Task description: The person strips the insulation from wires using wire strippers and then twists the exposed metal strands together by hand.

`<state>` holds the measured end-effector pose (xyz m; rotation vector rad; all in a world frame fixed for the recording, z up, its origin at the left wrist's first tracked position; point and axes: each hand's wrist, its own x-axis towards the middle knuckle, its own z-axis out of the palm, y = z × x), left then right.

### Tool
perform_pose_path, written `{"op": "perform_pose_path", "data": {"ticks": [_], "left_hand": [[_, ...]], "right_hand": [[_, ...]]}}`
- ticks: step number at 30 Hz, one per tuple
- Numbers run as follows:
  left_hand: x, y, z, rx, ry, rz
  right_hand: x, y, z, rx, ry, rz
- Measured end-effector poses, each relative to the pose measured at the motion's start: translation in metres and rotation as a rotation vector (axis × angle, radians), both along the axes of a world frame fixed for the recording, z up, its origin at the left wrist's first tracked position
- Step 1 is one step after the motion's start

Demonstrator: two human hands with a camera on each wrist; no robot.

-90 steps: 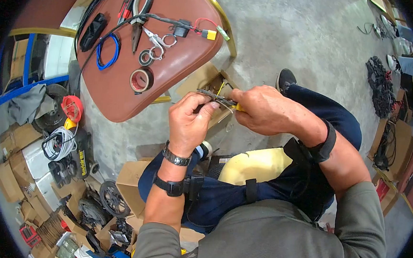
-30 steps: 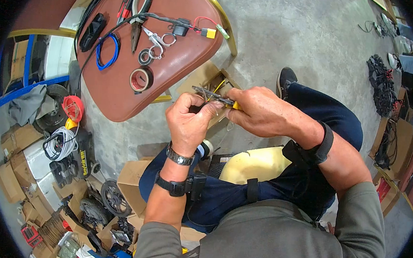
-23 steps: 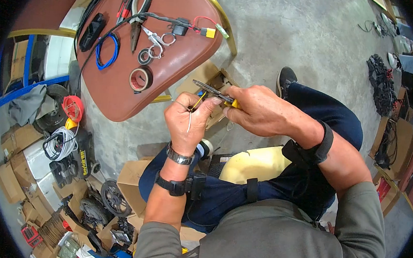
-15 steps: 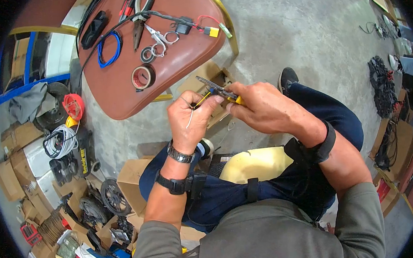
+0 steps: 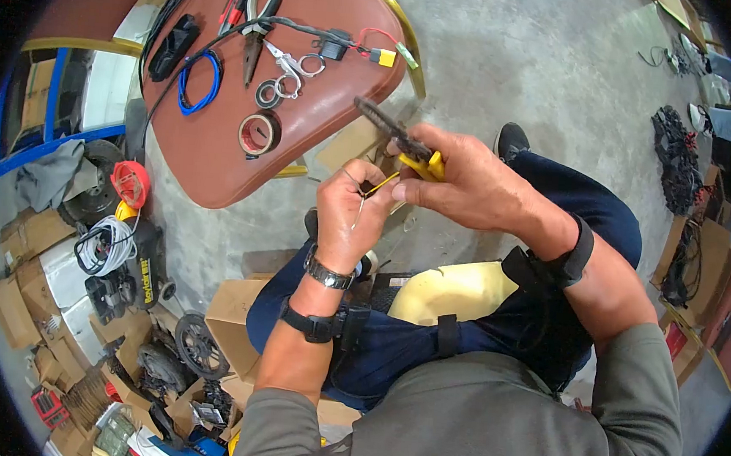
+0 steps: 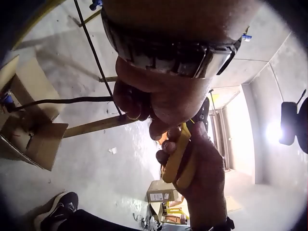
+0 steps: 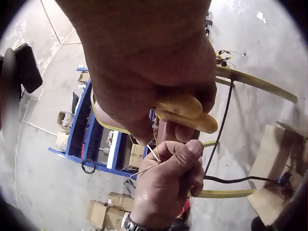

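Observation:
The left hand (image 5: 350, 206) pinches thin wires, one yellow (image 5: 383, 182) and one white (image 5: 358, 213). In the right hand (image 5: 470, 180) is a tool with yellow handles (image 5: 425, 166) and dark metal jaws, raised above the left fingertips. The right thumb and the left fingertips are close together at the yellow wire. In the left wrist view the yellow handles (image 6: 177, 156) lie across the right palm. The right wrist view shows the wires (image 7: 153, 153) spreading out from the left hand's (image 7: 166, 180) pinch. Whether the right thumb touches the wire is unclear.
A brown chair seat (image 5: 218, 158) holds pliers (image 5: 253, 51), scissors (image 5: 290, 74), tape rolls (image 5: 258, 134), blue wire (image 5: 184, 88) and a black cable with a yellow connector (image 5: 383, 57). An open cardboard box (image 6: 48, 139) is below the hands. Boxes and wheels (image 5: 200, 345) crowd the left floor.
The tool has lifted off the wires and turned, its yellow handles now showing more. The left hand has shifted slightly right. The chair appears a little further right in the head view.

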<state>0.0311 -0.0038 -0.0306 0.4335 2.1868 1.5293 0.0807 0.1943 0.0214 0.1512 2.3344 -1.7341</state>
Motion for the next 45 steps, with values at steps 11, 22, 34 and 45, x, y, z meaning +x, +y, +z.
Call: {"op": "perform_pose_path", "data": {"ticks": [11, 22, 34, 45], "left_hand": [[0.005, 0.002, 0.004, -0.083, -0.099, -0.124], [0.002, -0.002, 0.009, 0.293, -0.269, -0.117], [-0.006, -0.002, 0.013, 0.247, -0.084, 0.114], [-0.008, -0.003, 0.011, 0.212, -0.041, 0.174]], "right_hand": [[-0.002, 0.004, -0.001, -0.073, 0.035, -0.075], [-0.007, 0.022, 0.003, -0.021, 0.075, -0.147], [-0.003, 0.022, 0.0, 0.245, -0.064, 0.071], [-0.004, 0.02, 0.003, 0.223, -0.096, 0.102]]}}
